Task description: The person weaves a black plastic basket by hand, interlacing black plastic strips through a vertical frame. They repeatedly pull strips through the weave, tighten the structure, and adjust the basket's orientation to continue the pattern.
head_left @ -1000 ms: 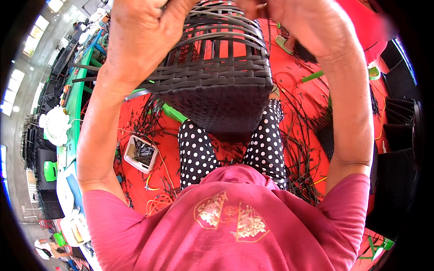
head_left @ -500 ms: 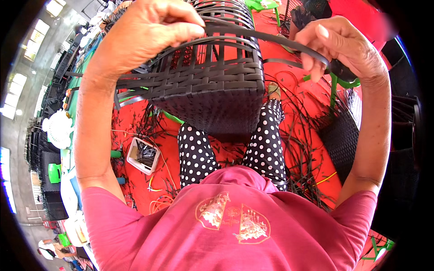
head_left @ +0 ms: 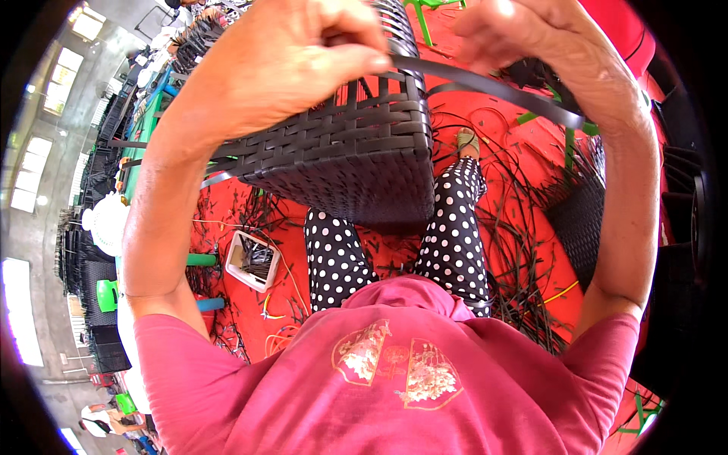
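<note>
A black woven piece [head_left: 341, 155], boxy and made of flat synthetic strips, stands ahead of me between my knees. Its near side is tightly woven; openings show between the strips on top. My left hand [head_left: 277, 72] is closed over its top, pinching a flat black strip [head_left: 485, 85] between thumb and fingers. From there the strip arcs rightward, its far part passing below my right wrist. My right hand [head_left: 542, 38] is raised beyond the piece's right side, its fingers smeared by motion, so I cannot tell whether they hold anything. Loose strip ends jut out at the piece's left.
A white tub [head_left: 246, 282] of short dark offcuts sits on the red floor [head_left: 303, 258] at left. Loose black strips [head_left: 523, 292] tangle at right, beside a dark woven panel [head_left: 570, 227] and a green stool leg [head_left: 569, 148]. My polka-dot trouser legs [head_left: 453, 243] flank the piece.
My left hand has moved slightly right with the strip. My right hand has moved up and away, and its fingers are no longer around the strip. The view has shifted a little.
</note>
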Demonstrator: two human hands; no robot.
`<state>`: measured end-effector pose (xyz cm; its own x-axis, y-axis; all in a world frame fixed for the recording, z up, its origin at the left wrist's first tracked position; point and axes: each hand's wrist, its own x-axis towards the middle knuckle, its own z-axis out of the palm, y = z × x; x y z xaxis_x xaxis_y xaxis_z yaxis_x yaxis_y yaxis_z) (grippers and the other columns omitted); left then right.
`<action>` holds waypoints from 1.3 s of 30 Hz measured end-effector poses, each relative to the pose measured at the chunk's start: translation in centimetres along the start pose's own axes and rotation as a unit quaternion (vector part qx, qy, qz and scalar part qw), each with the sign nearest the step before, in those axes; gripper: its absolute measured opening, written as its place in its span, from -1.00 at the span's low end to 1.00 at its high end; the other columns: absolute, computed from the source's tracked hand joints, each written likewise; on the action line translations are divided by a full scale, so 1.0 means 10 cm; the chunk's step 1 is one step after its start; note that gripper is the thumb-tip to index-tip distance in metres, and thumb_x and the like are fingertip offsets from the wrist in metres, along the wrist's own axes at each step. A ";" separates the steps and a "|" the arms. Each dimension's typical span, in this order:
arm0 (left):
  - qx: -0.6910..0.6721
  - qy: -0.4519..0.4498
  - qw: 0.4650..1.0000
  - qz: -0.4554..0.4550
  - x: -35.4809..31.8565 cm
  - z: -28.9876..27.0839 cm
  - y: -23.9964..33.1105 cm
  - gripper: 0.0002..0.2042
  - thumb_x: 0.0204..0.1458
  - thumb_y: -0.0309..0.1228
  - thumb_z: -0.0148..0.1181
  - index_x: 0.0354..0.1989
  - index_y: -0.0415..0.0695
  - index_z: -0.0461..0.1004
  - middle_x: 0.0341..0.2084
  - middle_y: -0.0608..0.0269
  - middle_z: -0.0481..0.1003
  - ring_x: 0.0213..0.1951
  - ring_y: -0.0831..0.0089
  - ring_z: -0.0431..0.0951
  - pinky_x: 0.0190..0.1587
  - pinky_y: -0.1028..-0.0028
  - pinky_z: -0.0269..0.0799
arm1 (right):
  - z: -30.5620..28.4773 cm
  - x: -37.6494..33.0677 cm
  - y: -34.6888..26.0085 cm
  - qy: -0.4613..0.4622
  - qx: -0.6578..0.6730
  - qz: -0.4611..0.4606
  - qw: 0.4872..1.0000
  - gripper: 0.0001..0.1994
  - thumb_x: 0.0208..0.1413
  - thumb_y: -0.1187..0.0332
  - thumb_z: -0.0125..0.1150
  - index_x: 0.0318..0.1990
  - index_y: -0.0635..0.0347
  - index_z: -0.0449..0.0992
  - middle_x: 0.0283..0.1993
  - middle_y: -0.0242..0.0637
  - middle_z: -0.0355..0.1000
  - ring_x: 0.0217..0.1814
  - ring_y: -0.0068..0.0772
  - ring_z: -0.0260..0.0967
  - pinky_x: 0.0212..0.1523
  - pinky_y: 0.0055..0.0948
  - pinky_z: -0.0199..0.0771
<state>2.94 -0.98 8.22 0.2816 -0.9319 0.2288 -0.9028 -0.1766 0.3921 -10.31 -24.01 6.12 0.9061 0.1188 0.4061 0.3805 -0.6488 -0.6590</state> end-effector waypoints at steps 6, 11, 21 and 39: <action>0.004 0.005 0.998 -0.065 0.01 -0.06 0.13 -0.90 0.10 -0.46 0.24 -0.32 -0.24 0.59 -0.60 0.47 0.44 -0.56 0.75 0.36 -0.52 0.63 0.24 | -0.08 -0.04 0.15 -0.056 0.108 0.111 0.986 -0.88 0.16 0.44 0.22 -0.24 0.32 0.57 -0.47 -0.45 0.45 -0.48 -0.75 0.35 -0.48 -0.71 0.30; -0.050 -0.020 0.996 -0.069 -0.18 0.00 -0.09 -0.88 0.14 -0.44 0.19 -0.37 -0.24 0.56 -0.65 0.50 0.38 -0.59 0.74 0.31 -0.55 0.62 0.19 | 0.03 -0.08 0.47 -0.056 0.039 0.050 0.996 -0.87 0.15 0.49 0.20 -0.20 0.38 0.55 -0.36 -0.39 0.47 -0.34 -0.72 0.37 -0.31 -0.68 0.38; -0.009 0.216 0.976 0.011 -0.13 0.23 -0.07 -0.94 0.08 -0.54 0.22 -0.32 -0.27 0.55 -0.36 0.19 0.55 -0.40 0.54 0.49 -0.33 0.54 0.38 | 0.37 -0.06 -0.05 0.059 -0.019 0.065 0.996 -0.86 0.21 0.41 0.12 -0.16 0.29 0.49 -0.55 -0.42 0.37 -0.50 -0.73 0.29 -0.46 -0.65 0.32; 0.310 0.107 0.932 0.152 -0.13 0.52 -0.40 -0.84 0.08 -0.39 0.16 -0.33 -0.24 0.56 0.07 0.05 0.44 0.12 0.17 0.38 0.17 0.25 0.22 | 0.39 0.30 0.45 0.047 -0.162 -0.407 0.898 -0.83 0.00 0.42 0.13 -0.51 0.38 0.44 -0.57 -0.15 0.30 -0.54 -0.17 0.30 -0.42 -0.29 0.32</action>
<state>4.49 -0.75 1.75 -0.0199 -0.8955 0.4447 -0.9472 -0.1255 -0.2951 -5.18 -23.68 1.91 0.3278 0.5984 0.7310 0.8219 -0.5622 0.0917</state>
